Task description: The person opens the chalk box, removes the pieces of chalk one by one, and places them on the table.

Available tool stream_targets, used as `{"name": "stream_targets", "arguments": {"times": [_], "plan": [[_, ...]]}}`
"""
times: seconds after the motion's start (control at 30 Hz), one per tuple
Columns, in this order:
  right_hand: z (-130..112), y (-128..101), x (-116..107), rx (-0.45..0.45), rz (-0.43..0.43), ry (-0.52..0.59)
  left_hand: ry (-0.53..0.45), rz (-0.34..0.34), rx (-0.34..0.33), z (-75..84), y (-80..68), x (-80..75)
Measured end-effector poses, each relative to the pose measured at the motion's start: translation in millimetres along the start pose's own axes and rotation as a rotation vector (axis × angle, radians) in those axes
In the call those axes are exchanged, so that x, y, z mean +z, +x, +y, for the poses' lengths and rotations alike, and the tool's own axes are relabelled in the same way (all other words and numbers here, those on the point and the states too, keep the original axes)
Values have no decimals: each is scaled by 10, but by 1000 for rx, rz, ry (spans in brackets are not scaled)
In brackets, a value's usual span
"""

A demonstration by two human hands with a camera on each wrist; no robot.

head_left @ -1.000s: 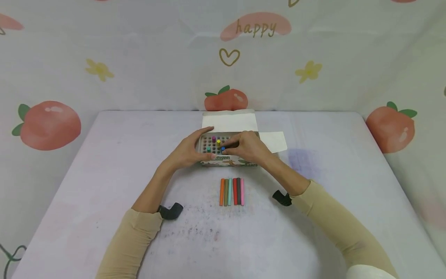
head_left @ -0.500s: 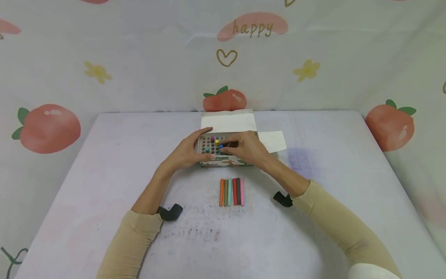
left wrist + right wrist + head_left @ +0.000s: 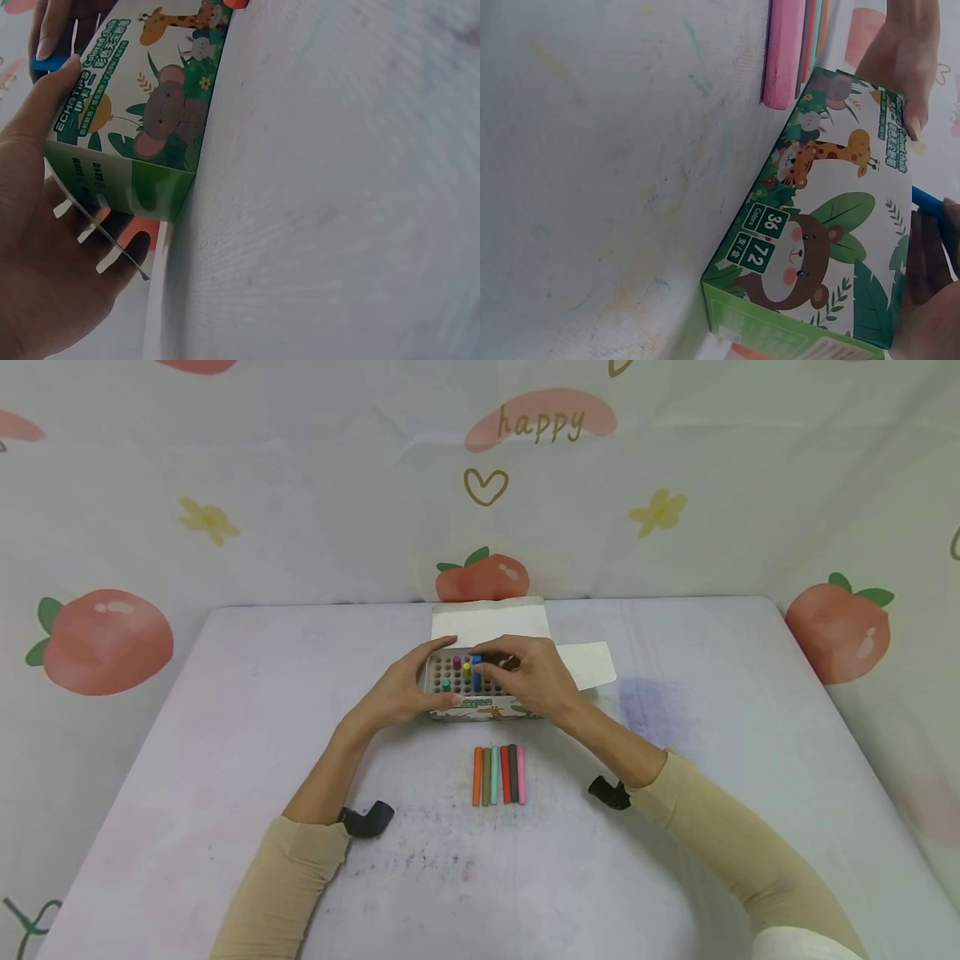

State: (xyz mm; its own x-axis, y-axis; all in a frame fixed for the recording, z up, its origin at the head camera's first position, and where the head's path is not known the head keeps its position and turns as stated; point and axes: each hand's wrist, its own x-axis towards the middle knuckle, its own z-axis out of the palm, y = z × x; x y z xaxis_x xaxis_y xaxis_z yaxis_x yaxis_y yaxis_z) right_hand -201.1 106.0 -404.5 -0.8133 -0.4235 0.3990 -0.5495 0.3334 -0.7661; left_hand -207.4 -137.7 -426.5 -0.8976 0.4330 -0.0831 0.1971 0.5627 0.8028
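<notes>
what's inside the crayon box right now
The box has a grid of holes, mostly empty. A purple, a teal and a yellow crayon stand in it, and the right hand pinches a blue crayon. That hand covers the right-side holes.

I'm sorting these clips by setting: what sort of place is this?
Probably a staged tabletop recording corner, not a real classroom: a cloth-covered table, a printed peach-and-"happy" backdrop hung around it, and a chalk box with loose chalk sticks laid out in front.
</notes>
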Motion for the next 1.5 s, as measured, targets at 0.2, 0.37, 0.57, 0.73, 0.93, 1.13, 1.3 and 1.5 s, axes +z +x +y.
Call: {"name": "stream_targets", "arguments": {"times": [0.2,0.37,0.57,0.73,0.93,1.13,1.3,1.5], "plan": [[-43,-2,-12,-43,72,40,-2,8,8,6,9,3],[-91,-8,-16,-39,115,95,-5,8,-2,-15,-9,11],[-136,-63,-37,42,110,142,4,20,-10,-49,-46,9],[-134,-177,-109,112,110,170,-5,5,16,-37,-27,17],[-141,-282,-203,179,99,190,1,8,9,-9,-8,22],[-157,-365,-262,238,90,198,2,9,0,-7,-3,20],[-167,-437,-300,271,73,203,1,9,-11,-12,0,21],[-163,-541,-337,315,57,200,-9,11,-9,2,-3,20]]}}
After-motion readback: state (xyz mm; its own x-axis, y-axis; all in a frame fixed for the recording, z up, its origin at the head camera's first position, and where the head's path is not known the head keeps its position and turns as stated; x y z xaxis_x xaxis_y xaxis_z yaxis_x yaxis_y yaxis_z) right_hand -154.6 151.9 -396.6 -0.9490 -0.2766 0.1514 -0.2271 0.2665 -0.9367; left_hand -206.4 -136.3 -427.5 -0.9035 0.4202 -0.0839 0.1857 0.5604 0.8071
